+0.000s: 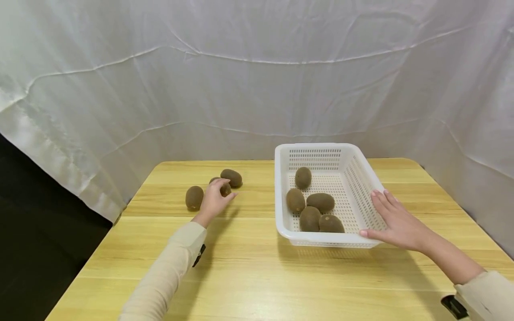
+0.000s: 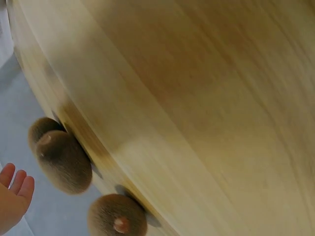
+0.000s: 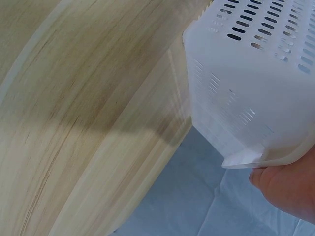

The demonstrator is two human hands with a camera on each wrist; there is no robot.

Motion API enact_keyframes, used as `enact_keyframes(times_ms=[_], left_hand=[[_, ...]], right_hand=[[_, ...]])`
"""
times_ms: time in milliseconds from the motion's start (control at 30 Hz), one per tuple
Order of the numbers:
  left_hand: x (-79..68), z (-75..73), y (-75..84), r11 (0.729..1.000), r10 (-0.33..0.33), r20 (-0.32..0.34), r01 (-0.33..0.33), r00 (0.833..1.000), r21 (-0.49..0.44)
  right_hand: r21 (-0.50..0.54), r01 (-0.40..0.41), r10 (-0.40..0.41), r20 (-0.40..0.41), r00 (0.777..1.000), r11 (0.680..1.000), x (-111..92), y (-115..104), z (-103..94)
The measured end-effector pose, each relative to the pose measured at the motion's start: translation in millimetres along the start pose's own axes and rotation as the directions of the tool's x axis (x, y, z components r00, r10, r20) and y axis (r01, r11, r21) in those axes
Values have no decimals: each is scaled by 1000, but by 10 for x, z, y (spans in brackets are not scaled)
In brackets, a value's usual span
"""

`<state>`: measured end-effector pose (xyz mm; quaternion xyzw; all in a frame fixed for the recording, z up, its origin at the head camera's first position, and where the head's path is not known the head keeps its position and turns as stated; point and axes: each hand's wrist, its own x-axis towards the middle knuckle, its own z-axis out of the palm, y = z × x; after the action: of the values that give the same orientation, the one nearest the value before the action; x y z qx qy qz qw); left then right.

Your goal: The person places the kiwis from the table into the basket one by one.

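My left hand reaches over a brown kiwi on the table, its thumb and fingers spread apart. The hand partly covers that kiwi in the head view. One kiwi lies just left of the hand, another behind it. In the left wrist view, the fingers are apart from the nearest kiwi. With fingers extended, my right hand rests on the near right corner of a white plastic basket. Several kiwis lie inside it, mostly toward the left and front.
The basket stands on a light wooden table, right of the loose kiwis. A pale cloth curtain hangs behind the table's back edge. Dark fabric shows beyond the left edge.
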<state>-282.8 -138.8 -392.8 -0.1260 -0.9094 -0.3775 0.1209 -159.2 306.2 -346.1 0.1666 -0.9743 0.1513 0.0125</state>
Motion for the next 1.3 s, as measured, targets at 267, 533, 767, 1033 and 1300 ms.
enact_keyframes(times_ms=[267,533,767,1033,1300], left_hand=[[63,-56,-149,997,-66,63,64,996,44],[155,-77,-206,985,-116,141,96,983,141],[203,-84,-205,978,-159,216,124,963,167],[212,-120,-235,970,-187,225,143,956,197],[212,-112,-262,966,-180,231,128,956,223]], right_hand=[[1,1,-1,3,1000,1000,4,0,-3],[-12,4,-4,1,1000,1000,9,5,2],[-28,4,-4,-2,1000,1000,2,-3,-8],[-30,9,-9,2,1000,1000,6,2,-7],[-28,13,-13,0,1000,1000,11,6,-9]])
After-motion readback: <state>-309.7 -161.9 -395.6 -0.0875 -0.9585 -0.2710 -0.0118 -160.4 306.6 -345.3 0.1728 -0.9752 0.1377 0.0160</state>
